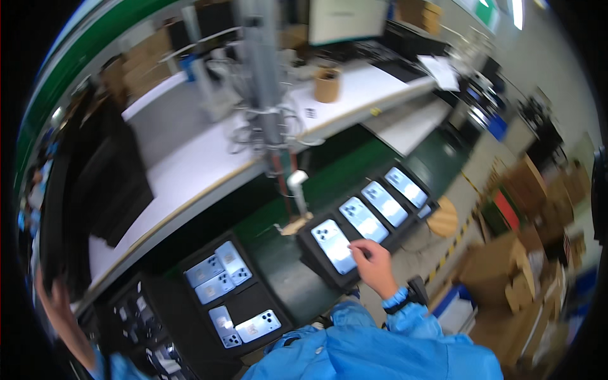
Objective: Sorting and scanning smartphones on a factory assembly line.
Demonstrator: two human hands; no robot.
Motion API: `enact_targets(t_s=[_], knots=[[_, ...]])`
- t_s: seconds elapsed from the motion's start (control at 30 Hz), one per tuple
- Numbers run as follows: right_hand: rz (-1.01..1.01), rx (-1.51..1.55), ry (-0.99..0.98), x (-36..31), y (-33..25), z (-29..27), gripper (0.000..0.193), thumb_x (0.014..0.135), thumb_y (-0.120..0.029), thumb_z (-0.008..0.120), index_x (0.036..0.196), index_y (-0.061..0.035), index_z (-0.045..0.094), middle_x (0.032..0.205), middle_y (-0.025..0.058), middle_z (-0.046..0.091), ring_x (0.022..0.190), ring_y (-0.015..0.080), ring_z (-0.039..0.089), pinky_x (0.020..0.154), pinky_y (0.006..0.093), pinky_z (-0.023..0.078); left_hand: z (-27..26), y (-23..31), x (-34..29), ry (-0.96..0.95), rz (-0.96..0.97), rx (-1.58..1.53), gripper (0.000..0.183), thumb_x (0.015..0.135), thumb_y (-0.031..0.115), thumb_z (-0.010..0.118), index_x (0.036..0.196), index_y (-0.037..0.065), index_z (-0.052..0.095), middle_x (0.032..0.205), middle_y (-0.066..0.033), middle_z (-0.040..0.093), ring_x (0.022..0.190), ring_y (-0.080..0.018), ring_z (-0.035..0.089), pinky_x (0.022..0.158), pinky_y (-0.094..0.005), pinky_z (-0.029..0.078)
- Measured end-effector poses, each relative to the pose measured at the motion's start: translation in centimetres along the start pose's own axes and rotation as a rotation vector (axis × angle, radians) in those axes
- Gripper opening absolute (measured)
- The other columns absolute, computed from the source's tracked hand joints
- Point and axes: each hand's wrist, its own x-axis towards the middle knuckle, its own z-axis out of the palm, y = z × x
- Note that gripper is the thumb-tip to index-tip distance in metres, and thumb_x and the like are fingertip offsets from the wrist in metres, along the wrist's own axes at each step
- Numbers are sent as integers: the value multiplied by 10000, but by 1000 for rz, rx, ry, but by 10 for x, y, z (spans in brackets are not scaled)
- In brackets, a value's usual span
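Observation:
My right hand (375, 267) has thumb and forefinger pinched together over the lower right edge of a light blue smartphone (332, 244); anything between the fingertips is too small to make out. That phone is nearest me in a row of several, all camera side up, on a long black tray (320, 269). At the far left, my left hand (58, 310) reaches up beside a stack of black panels (107, 183), its blurred fingers stretched and apart. Between my hands, a black foam tray (253, 301) holds more blue phones (259, 325), some overlapping.
Small dark parts fill another black tray (136, 316) at lower left. Behind the green work surface (266, 247) runs a white bench (190, 190) with a metal post (263, 76), cables, a brown roll (327, 85) and a monitor (347, 22). Cardboard boxes (497, 269) and a round wooden stool (443, 217) stand right.

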Motion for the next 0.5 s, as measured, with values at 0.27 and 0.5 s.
enact_targets(t_s=[0.27,0.5], knots=[[182,189,-125,11,23,-8,141,915,-105,648,1003,-10,705,958,82,718,871,145,661,795,287,517,59,-53,-243,712,-560,-400,307,1055,284,423,1060,13,566,1106,-144,589,1018,-274,581,938,-358,466],[420,1043,-476,72,48,-104,387,1055,-222,425,1338,10,550,1254,135,632,1104,209,607,966,331,482,175,-49,-358,-103,-280,-21,443,854,209,510,1235,-8,568,1231,-162,560,1169,-276,535,1062,-398,383]])
